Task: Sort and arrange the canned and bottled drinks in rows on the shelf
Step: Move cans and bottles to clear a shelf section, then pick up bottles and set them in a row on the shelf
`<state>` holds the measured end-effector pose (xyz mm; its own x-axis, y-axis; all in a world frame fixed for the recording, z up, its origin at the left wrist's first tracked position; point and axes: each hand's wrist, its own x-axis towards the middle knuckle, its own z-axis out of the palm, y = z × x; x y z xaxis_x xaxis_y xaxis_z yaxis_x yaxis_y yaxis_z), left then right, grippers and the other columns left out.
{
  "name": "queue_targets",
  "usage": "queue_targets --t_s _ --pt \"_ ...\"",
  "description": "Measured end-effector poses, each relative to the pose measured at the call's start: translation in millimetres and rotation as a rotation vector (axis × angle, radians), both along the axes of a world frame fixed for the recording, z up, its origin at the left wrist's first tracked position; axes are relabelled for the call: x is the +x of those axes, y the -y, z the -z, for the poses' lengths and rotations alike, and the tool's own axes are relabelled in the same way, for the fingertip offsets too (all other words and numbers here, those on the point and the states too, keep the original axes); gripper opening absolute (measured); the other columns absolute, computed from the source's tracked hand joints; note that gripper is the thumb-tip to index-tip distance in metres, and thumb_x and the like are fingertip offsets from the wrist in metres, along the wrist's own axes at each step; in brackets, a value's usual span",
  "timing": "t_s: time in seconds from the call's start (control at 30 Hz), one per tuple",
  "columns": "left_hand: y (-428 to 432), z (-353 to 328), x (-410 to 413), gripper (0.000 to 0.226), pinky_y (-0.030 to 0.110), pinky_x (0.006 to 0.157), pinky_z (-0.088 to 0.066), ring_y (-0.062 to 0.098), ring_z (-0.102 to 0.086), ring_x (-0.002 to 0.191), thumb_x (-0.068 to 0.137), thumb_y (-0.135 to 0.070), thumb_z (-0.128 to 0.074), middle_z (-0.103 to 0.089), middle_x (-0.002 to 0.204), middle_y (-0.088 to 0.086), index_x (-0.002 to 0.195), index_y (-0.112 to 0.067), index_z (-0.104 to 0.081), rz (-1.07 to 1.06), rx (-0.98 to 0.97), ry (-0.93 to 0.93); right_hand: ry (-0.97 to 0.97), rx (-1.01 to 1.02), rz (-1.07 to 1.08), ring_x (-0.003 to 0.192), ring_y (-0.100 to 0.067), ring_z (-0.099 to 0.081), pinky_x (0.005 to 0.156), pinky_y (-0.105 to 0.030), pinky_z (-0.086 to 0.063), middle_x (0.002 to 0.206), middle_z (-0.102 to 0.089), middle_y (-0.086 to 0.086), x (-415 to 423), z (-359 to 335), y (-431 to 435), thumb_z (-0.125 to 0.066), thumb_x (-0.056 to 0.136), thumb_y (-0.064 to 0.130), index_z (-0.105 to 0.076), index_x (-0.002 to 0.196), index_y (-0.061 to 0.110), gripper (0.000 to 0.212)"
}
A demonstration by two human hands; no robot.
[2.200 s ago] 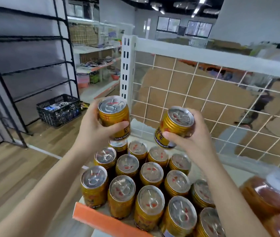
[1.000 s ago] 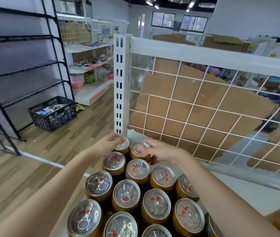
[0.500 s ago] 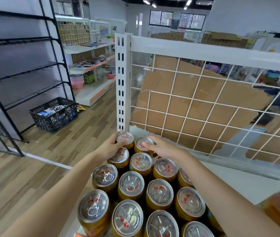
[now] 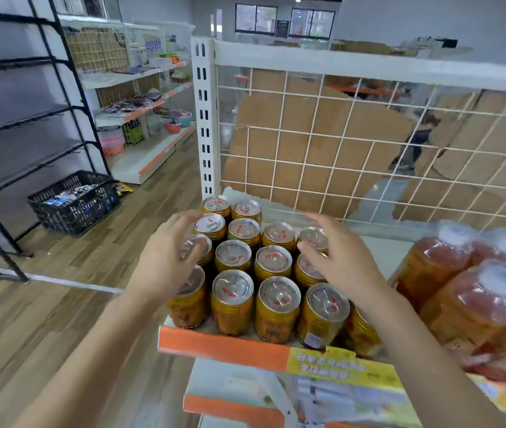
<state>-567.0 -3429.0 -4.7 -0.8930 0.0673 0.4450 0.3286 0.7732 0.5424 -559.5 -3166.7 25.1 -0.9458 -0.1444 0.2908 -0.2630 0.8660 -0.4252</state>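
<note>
Several gold cans (image 4: 233,254) with silver lids stand in rows at the left end of the white shelf (image 4: 378,242), reaching back to the wire grid. My left hand (image 4: 165,257) hovers over the left column of cans, fingers spread and holding nothing. My right hand (image 4: 338,257) hovers over the right column, fingers also loose and empty. Both hands are blurred by motion. A shrink-wrapped pack of orange bottled drinks (image 4: 474,291) stands on the shelf to the right of the cans.
The shelf's orange front strip (image 4: 220,347) carries a yellow label. A white upright post (image 4: 203,118) and wire grid backed with cardboard (image 4: 322,143) close the rear. A black crate (image 4: 74,202) sits on the wooden floor at left, by black racks.
Both hands set their cans down at the back of the rows, let go, and have pulled back toward me, now hovering empty over the nearer cans.
</note>
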Motion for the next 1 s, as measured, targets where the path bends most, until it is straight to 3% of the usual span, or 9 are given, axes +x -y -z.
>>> queue_targets --t_s 0.13,0.2,0.3,0.47,0.53,0.63,0.73,0.87,1.0 --pt "-8.0 5.3 65.1 0.041 0.028 0.085 -0.041 0.020 -0.054 0.106 0.085 -0.030 -0.050 -0.054 0.129 -0.002 0.122 -0.013 -0.057 0.041 -0.023 -0.049 -0.091 -0.008 0.076 0.118 -0.021 -0.050 0.099 -0.041 -0.039 0.130 -0.054 0.003 81.2 20.0 -32.9 -0.058 0.089 0.035 -0.047 0.133 0.024 0.046" --pt "-15.6 10.6 92.7 0.040 0.023 0.084 -0.037 0.018 -0.052 0.099 0.087 -0.032 -0.053 -0.054 0.128 -0.002 0.124 -0.014 -0.056 0.089 -0.005 -0.001 -0.141 -0.041 0.120 0.106 -0.023 -0.057 0.089 -0.042 -0.045 0.121 -0.059 0.002 119.2 26.8 -49.2 -0.055 0.087 0.036 -0.053 0.127 0.024 0.042" --pt "-29.9 17.4 124.8 0.047 0.009 0.088 -0.030 0.010 -0.046 0.111 0.084 -0.034 -0.053 -0.056 0.126 0.001 0.125 -0.011 -0.055 0.196 -0.070 0.014 -0.219 -0.058 0.197 0.097 -0.019 -0.054 0.079 -0.034 -0.042 0.112 -0.061 0.000 169.1 32.2 -77.1 -0.053 0.083 0.031 -0.057 0.122 0.021 0.040" --pt "-67.6 18.1 161.1 0.043 0.019 0.088 -0.032 0.015 -0.049 0.112 0.089 -0.032 -0.057 -0.056 0.127 0.003 0.127 -0.012 -0.054 0.234 -0.128 -0.008 -0.300 0.002 0.332 0.106 -0.012 -0.042 0.080 -0.034 -0.038 0.115 -0.063 -0.007 234.6 41.6 -121.4 -0.057 0.084 0.028 -0.059 0.120 0.014 0.038" --pt "-85.9 20.5 169.2 0.044 0.028 0.091 -0.039 0.023 -0.052 0.115 0.091 -0.036 -0.056 -0.055 0.129 0.004 0.127 -0.012 -0.054 0.270 -0.178 -0.017 -0.278 -0.023 0.375 0.106 -0.012 -0.043 0.081 -0.035 -0.040 0.118 -0.061 -0.005 257.0 46.6 -141.2 -0.059 0.086 0.028 -0.058 0.122 0.016 0.038" --pt "-121.2 26.4 177.4 0.045 0.044 0.081 -0.050 0.033 -0.057 0.110 0.088 -0.035 -0.055 -0.055 0.129 0.007 0.126 -0.011 -0.055 0.310 -0.233 -0.012 -0.274 -0.058 0.439 0.103 -0.014 -0.047 0.080 -0.035 -0.042 0.115 -0.061 -0.003 290.6 56.0 -177.7 -0.049 0.084 0.041 -0.057 0.121 0.018 0.045" --pt "-160.6 30.0 182.4 0.047 0.045 0.078 -0.050 0.036 -0.060 0.103 0.085 -0.037 -0.050 -0.058 0.125 0.012 0.121 -0.007 -0.057 0.338 -0.269 -0.025 -0.275 -0.076 0.510 0.099 -0.018 -0.052 0.074 -0.039 -0.047 0.111 -0.063 -0.005 317.9 61.2 -212.3 -0.044 0.080 0.044 -0.059 0.119 0.017 0.050" --pt "-241.5 28.4 196.6 0.045 0.048 0.074 -0.052 0.038 -0.061 0.100 0.081 -0.032 -0.050 -0.059 0.121 0.012 0.120 -0.010 -0.057 0.415 -0.254 -0.062 -0.293 -0.008 0.599 0.095 -0.021 -0.054 0.072 -0.034 -0.044 0.104 -0.065 -0.009 366.1 56.6 -277.4 -0.059 0.078 0.029 -0.061 0.117 0.014 0.042" --pt "-330.2 30.0 216.0 0.054 0.048 0.076 -0.052 0.038 -0.061 0.101 0.084 -0.042 -0.038 -0.059 0.121 0.012 0.124 -0.010 -0.053 0.500 -0.229 -0.087 -0.305 0.003 0.657 0.093 -0.021 -0.054 0.071 -0.034 -0.044 0.101 -0.064 -0.006 413.5 48.7 -347.7 -0.047 0.080 0.041 -0.060 0.115 0.014 0.046"
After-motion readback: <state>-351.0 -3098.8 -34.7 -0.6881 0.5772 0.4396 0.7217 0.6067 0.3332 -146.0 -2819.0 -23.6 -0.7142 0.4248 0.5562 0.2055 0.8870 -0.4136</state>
